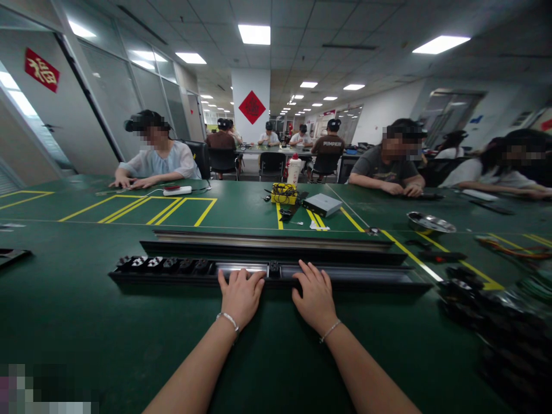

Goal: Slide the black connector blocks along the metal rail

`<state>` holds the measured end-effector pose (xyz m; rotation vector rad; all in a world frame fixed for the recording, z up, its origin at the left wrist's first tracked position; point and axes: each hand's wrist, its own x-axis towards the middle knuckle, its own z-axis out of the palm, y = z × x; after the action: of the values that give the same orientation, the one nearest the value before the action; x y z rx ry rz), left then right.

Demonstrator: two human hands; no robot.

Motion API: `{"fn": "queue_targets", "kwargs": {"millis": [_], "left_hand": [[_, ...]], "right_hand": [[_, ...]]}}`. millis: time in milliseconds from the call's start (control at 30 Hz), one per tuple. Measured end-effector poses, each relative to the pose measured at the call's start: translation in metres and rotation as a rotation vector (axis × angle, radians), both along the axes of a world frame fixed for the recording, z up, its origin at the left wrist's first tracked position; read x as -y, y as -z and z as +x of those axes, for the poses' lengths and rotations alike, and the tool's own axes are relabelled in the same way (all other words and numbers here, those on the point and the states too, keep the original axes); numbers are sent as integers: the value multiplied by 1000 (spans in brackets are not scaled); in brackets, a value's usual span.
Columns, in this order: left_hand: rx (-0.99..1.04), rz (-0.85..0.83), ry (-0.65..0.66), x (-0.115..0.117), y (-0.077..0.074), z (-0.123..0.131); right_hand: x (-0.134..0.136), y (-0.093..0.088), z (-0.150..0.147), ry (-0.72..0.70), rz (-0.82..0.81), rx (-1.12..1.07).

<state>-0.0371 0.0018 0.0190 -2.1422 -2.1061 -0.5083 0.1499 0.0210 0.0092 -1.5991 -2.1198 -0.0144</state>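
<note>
A long black channel-shaped rail (pixel 353 277) lies across the green table in front of me. Several small black socket-like blocks (pixel 171 264) sit in a row inside its left part. One more such block (pixel 274 268) stands in the channel between my hands. My left hand (pixel 240 294) rests on the rail left of that block, fingers stretched out and apart, its thumb near the block. On the right side of the block, my right hand (pixel 316 294) has its fingers spread over the rail's edge. Neither hand holds anything.
Behind the rail lie more long black strips (pixel 267 247). Dark parts (pixel 509 328) are heaped at the right, near a metal bowl (pixel 431 223). Farther back are a yellow box of cables (pixel 284 194), a grey box (pixel 322 204) and a bottle (pixel 294 169). People sit across the table.
</note>
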Motion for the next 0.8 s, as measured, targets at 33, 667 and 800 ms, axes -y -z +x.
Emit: {"fn": "queue_targets", "kwargs": {"millis": [33,667,800], "left_hand": [[-4,-1,3,0,0,0],[-119,26,63,-1,3,4],[-130,8,56,-1,1,4]], "right_hand": [[0,0,0,0,0,0],[-2,2,0,-17,19,-12],[-1,2,-1,-23,16,-20]]}}
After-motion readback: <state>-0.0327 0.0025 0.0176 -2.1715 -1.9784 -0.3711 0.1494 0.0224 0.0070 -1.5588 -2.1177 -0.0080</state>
